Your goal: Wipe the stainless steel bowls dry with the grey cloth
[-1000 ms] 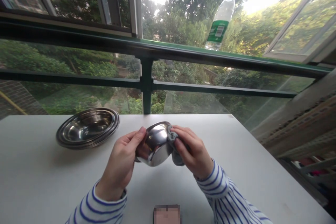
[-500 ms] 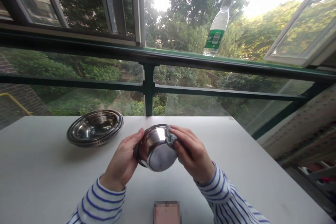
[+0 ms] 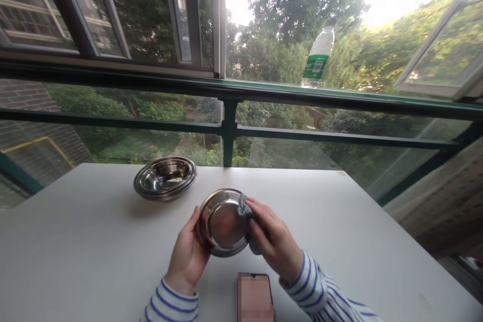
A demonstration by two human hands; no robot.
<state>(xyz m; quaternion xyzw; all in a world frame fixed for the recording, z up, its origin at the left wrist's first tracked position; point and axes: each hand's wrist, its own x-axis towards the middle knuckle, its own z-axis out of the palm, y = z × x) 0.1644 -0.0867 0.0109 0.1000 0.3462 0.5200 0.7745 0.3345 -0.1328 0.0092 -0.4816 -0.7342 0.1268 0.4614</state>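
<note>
A shiny stainless steel bowl (image 3: 225, 226) is held above the white table, its round inner face tilted toward me. My left hand (image 3: 187, 257) grips the bowl's left edge, with the thumb along the rim. On the opposite side, my right hand (image 3: 274, 236) is closed on a grey cloth (image 3: 244, 209) and presses it against the bowl's right rim. Part of the cloth is hidden under my fingers. A stack of similar steel bowls (image 3: 165, 181) rests on the table behind my left hand.
The white table (image 3: 347, 251) runs back to a dark green railing (image 3: 339, 99). A phone (image 3: 255, 298) with a blurred screen lies at the near edge, between my forearms. A clear plastic bottle (image 3: 317, 65) with a green label stands by the railing, in front of trees.
The bowl has turned from showing its outer base to showing its inside. My right hand keeps the cloth at its rim. The view has shifted left, so more phone shows.
</note>
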